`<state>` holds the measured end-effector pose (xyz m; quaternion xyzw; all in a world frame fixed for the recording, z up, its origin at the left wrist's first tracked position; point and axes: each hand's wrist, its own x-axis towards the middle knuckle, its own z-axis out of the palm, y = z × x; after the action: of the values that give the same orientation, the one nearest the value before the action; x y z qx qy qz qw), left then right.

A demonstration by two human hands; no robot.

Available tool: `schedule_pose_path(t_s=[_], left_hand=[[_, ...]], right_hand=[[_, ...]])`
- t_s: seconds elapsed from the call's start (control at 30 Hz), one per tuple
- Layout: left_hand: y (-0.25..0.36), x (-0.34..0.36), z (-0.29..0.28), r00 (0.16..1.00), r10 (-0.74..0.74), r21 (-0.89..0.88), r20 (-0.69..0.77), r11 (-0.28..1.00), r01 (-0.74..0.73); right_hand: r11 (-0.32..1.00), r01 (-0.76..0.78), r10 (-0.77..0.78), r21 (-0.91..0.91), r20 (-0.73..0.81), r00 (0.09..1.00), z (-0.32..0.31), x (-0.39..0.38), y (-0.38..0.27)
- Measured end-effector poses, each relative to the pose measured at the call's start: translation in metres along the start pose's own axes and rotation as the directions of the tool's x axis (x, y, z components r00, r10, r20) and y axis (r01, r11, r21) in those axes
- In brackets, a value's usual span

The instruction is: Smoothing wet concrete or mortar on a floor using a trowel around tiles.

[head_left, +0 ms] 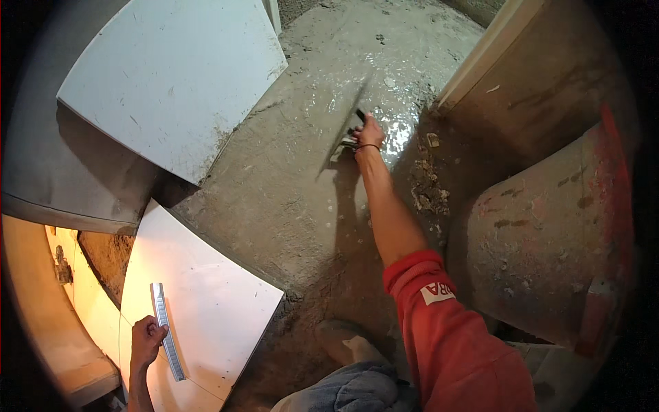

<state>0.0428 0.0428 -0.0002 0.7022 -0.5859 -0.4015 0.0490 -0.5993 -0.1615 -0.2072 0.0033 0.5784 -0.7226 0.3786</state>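
Observation:
My right hand (pixel 369 133) reaches forward over wet grey mortar (pixel 302 137), its fingers wrapped round the handle of a finishing trowel (pixel 343 141). The trowel's thin blade is seen nearly edge-on and slightly smeared; it is close to the mortar, though I cannot tell how much of it touches. Glossy wet patches lie just beyond and to the right of the blade. At the lower left, my left hand (pixel 145 340) pinches a short silver strip of slotted metal profile (pixel 168 333) by its edge. That strip is over a white panel (pixel 206 295).
Another white panel (pixel 171 75) lies at the upper left above a grey curved surface (pixel 96 165). A mortar-stained bucket (pixel 542 233) with a red rim lies tilted at the right. Mortar crumbs (pixel 429 185) edge the wet area near a board (pixel 528 62). My knee (pixel 343 388) shows below.

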Motion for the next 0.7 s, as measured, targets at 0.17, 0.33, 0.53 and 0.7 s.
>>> schedule_pose_path(t_s=[0.17,0.33,0.53,0.7], left_hand=[[0.006,-0.001,0.002,1.0,-0.004,-0.059,0.022,0.998,0.005],[0.012,-0.001,0.001,1.0,-0.01,-0.004,-0.002,1.0,0.01],[0.02,0.028,-0.014,0.978,0.21,0.194,0.012,0.959,-0.208],[0.058,0.092,-0.033,0.884,0.467,0.292,-0.02,0.849,-0.441]], right_hand=[[0.99,0.135,-0.13,0.025,-0.145,0.981,-0.049,-0.012,-0.01],[0.997,0.034,-0.027,-0.074,0.095,0.995,-0.107,-0.065,-0.014],[0.967,0.055,-0.023,-0.248,0.127,0.992,-0.129,-0.132,-0.032],[0.477,0.68,-0.543,-0.557,0.422,0.726,-0.112,-0.184,-0.081]])
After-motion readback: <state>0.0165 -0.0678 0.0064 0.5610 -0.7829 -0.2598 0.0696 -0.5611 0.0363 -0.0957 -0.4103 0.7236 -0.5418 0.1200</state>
